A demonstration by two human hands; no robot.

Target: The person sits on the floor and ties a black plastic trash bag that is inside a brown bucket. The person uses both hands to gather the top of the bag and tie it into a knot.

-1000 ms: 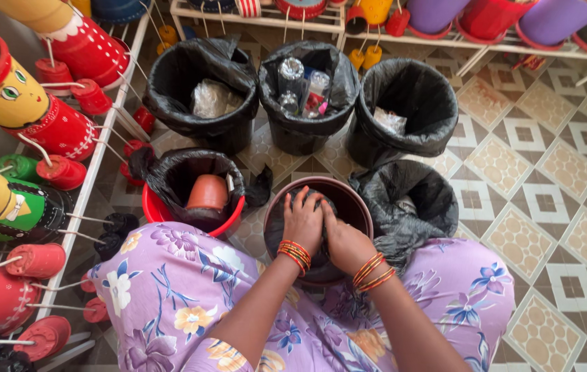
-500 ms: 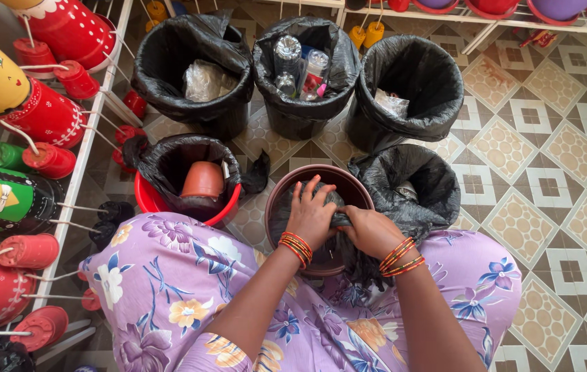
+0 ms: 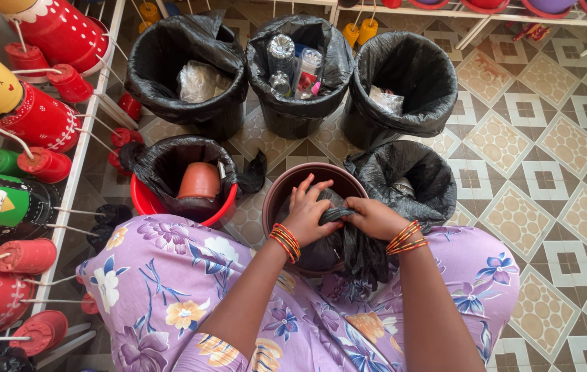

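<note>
Far left there's a rack [image 3: 76,165] hung with painted pots [image 3: 28,114], mostly red, some with cartoon faces, plus a green one. Next over, a red bucket [image 3: 143,204] lined in black plastic with a small terracotta pot [image 3: 199,180] sitting inside. Behind it stand 3 black-lined bins: the left bin [image 3: 190,69] has clear crumpled plastic in it, the middle bin [image 3: 300,69] has bottles, the right bin [image 3: 403,83] has a bit of pale wrapping. Front and centre is the brown pot [image 3: 286,189], just in front of the person's knees, and the black bag [image 3: 348,241] lies in and over its near rim, bunched up rather than spread. The left hand [image 3: 307,213] is down in the pot with fingers splayed wide, pressing on the bag. The right hand [image 3: 372,217] is closed in a fist round a twisted bunch of the bag at the near rim. Just right of the pot sits another black-lined bin [image 3: 403,182], touching or nearly so, can't tell which. What could go wrong, I reckon: that plastic looks thin, and pulling on a twisted bunch against a hard rim could tear it or just slide the whole bag out of the pot. The bag also hangs down onto the purple dress [image 3: 169,296], so a knee could trap it and yank it off. And the pot is crowded on both sides, so a hard tug might knock it into the bucket or the bin.
</note>
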